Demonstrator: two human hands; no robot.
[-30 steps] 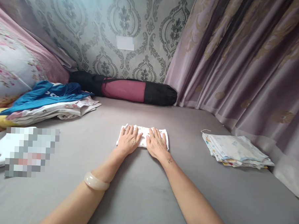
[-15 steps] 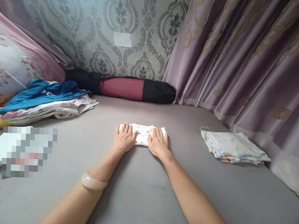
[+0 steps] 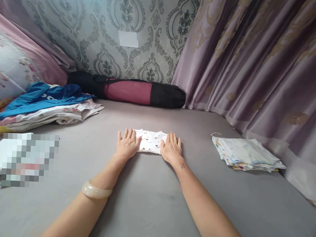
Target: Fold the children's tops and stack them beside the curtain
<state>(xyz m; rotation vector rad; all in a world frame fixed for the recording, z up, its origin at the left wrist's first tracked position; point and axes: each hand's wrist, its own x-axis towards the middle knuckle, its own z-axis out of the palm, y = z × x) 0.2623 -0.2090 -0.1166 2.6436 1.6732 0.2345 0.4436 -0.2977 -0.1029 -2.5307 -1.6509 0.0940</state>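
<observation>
A small folded white cloth (image 3: 150, 142) with a scattered print, perhaps a baby garment, lies flat on the grey bed sheet (image 3: 144, 201). My left hand (image 3: 127, 143) rests palm down over its left end, fingers extended. Over the right end lies my right hand (image 3: 171, 146), likewise flat with the fingers stretched out. Between the two hands the printed middle of the cloth shows; its ends are partly hidden under them. Neither hand grips anything.
To the right sits a stack of folded printed cloths (image 3: 250, 154). Folded clothes topped by a blue garment (image 3: 40, 99) are piled at the left, near a white item (image 3: 12, 150) that is partly pixelated. A long black-and-red bag (image 3: 127, 91) lies along the wall; a purple curtain (image 3: 236, 59) hangs right.
My hands have slid apart, the left one leftward and the right one rightward, so more of the folded cloth shows between them. The view has shifted slightly.
</observation>
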